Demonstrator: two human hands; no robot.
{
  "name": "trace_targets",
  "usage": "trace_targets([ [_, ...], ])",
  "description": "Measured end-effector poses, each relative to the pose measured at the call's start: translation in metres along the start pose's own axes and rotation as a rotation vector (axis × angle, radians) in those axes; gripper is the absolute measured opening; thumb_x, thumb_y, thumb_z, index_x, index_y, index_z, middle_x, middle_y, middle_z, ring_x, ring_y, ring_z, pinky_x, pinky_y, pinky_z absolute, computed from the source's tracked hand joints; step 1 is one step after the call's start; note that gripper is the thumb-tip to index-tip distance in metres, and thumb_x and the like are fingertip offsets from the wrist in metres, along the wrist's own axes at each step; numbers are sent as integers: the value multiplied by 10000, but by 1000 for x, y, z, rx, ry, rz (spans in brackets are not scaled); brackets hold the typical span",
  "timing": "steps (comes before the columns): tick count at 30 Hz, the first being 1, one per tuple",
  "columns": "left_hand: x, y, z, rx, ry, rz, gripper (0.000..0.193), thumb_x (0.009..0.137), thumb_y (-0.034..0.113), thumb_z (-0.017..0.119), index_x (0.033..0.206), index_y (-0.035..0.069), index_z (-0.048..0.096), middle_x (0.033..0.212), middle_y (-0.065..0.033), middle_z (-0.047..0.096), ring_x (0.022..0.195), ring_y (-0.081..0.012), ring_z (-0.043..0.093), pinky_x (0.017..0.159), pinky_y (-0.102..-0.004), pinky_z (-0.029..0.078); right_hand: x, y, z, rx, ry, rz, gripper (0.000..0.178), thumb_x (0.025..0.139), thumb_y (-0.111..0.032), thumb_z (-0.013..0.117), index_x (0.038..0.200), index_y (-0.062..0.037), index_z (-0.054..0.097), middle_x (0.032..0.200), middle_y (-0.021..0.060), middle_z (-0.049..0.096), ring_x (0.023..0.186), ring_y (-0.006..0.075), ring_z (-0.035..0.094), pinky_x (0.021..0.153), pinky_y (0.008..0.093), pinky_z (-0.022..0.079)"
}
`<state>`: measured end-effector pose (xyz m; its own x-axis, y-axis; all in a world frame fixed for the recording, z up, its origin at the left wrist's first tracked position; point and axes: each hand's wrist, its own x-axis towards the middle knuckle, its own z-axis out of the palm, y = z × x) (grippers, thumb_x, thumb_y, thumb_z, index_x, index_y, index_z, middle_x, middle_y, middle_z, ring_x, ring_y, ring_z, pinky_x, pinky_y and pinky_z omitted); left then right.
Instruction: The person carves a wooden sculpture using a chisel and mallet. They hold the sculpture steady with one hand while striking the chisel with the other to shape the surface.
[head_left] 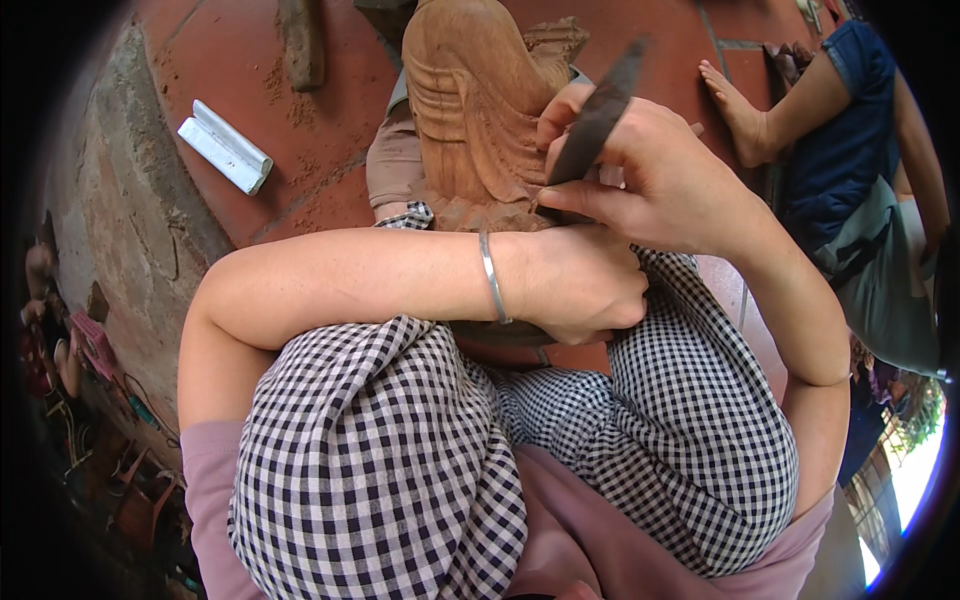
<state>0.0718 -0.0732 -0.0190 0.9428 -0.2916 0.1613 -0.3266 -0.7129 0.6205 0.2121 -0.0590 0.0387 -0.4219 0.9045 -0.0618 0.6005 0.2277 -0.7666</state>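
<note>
A brown wooden carving (470, 100) with draped folds stands upright between my legs, its top cut off by the frame's upper edge. My right hand (655, 175) is closed around a dark flat tool (597, 115), whose kind I cannot make out. The tool slants across the carving's right side, its upper end blurred. Across the front of the carving's base lies my left forearm, with a silver bangle at the wrist. My left hand (590, 285) is a fist just below the right hand; anything inside it is hidden.
Wood dust lies on the red tiled floor (335, 140). A white grooved block (225, 147) and a piece of wood (302, 45) are at left, beside a large stone-like slab (120, 200). Another person's bare foot (740, 118) and leg are close on the right.
</note>
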Motion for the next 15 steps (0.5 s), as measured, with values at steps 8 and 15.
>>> trace_targets([
  [8,3,-2,-2,-3,-32,9,130,682,148,658,747,38,684,757,-103,659,745,-274,674,718,-401,531,-1,12,5,129,66,109,205,777,-190,791,828,-28,676,779,111,609,722,337,618,637,450,483],
  [15,2,0,-4,-3,-8,5,147,677,144,655,754,22,682,757,-109,655,753,-276,675,729,-400,540,8,13,0,-21,25,-6,247,763,-188,803,779,-16,627,715,129,620,670,346,619,611,443,476],
])
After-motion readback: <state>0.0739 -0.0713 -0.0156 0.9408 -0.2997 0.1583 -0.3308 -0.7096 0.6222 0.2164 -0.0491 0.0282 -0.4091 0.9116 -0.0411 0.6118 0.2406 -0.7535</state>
